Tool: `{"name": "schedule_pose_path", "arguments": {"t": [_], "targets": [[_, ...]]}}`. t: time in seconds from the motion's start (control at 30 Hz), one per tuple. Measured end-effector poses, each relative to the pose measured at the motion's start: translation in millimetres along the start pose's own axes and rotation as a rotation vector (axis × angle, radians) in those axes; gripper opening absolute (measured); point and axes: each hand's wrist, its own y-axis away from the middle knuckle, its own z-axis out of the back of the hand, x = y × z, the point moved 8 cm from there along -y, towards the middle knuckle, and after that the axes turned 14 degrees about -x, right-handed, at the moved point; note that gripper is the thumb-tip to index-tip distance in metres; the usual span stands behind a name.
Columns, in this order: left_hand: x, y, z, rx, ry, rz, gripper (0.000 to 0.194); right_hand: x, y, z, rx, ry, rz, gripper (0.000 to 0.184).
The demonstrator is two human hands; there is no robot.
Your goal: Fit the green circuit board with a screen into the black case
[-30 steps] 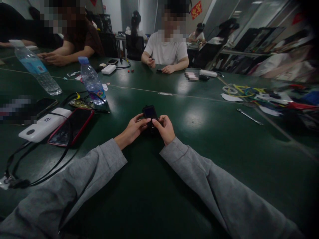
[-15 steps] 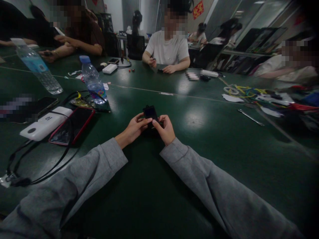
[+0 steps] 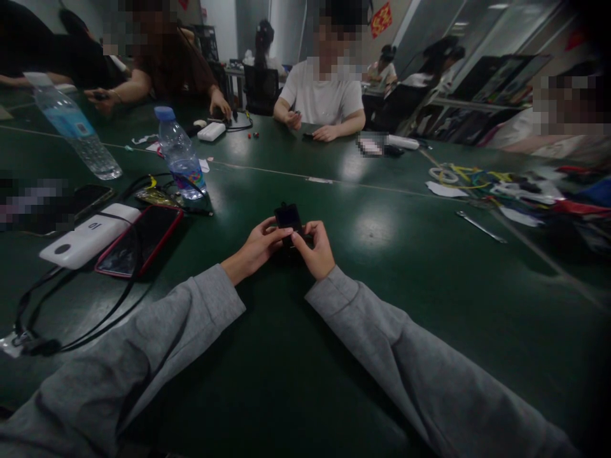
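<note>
Between my two hands is a small black device (image 3: pixel 287 216) with a dark, screen-like face and a small loop at its top edge. My left hand (image 3: pixel 260 247) grips it from the left, thumb across its lower front. From the other side my right hand (image 3: pixel 317 249) is closed on it, its thumb tip meeting the left thumb near the bottom edge. The fingers behind the device are partly hidden, and its exact kind is too dark to make out.
A red-edged phone (image 3: pixel 143 242), a white power bank (image 3: pixel 90 236) with black cables and two water bottles (image 3: pixel 184 162) are on the left. At right lie a wrench (image 3: pixel 481 228) and tangled cables (image 3: pixel 458 177). A person in white (image 3: pixel 322 95) sits opposite.
My hands and the black device stay almost still. At the far left, a person in dark clothing has spread their arms, one hand now reaching down to the table beside the black phone.
</note>
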Motion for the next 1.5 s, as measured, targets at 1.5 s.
{"name": "schedule_pose_path", "arguments": {"t": [1.5], "targets": [[11,-5,7.4,-0.060,0.133,0.281,0.030,24,19,-14,0.040,0.541,0.497,0.055]]}}
